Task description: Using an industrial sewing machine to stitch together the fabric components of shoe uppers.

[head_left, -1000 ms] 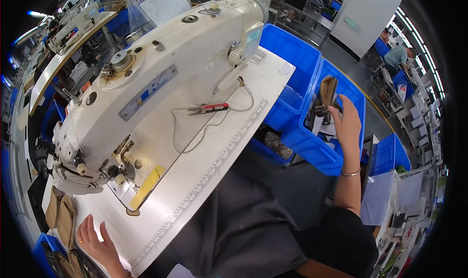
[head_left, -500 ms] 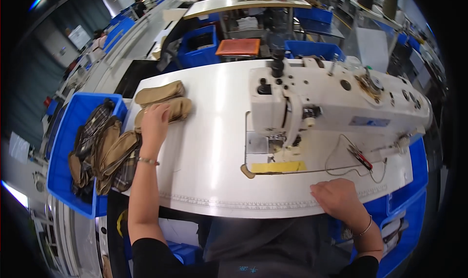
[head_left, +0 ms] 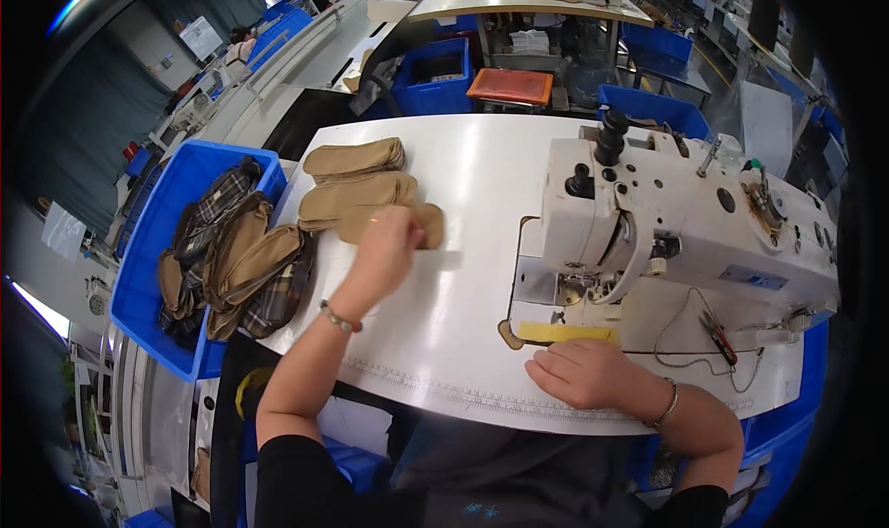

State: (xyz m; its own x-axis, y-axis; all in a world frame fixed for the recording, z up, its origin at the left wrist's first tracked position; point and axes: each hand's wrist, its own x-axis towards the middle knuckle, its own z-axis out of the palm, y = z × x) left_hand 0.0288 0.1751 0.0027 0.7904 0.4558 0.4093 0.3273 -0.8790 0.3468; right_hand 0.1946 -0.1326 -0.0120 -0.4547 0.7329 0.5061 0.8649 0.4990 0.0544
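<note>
A tan insole-shaped fabric piece [head_left: 427, 225] is pinched in the fingers of my left hand [head_left: 387, 247], held low over the white table. Just beyond it lie two stacks of like pieces, a near stack [head_left: 356, 200] and a far stack [head_left: 354, 157]. My right hand [head_left: 582, 372] is loosely closed, fingers curled together, with nothing visible in it. It hovers or rests at the table's front, beside the yellow strip [head_left: 567, 333] below the needle area of the white sewing machine [head_left: 685, 222]. The underside of its fingers is hidden.
A blue bin [head_left: 148, 278] at the left holds tan and plaid fabric pieces [head_left: 245, 259]. Red-handled thread snips [head_left: 719, 336] and a loose cord lie right of the machine's needle. Behind the table stand a blue crate [head_left: 435, 93] and an orange-topped stool [head_left: 511, 85].
My left hand has drawn a tan piece rightward off the near stack. My right hand has moved left toward the yellow strip. The whole view has shifted.
</note>
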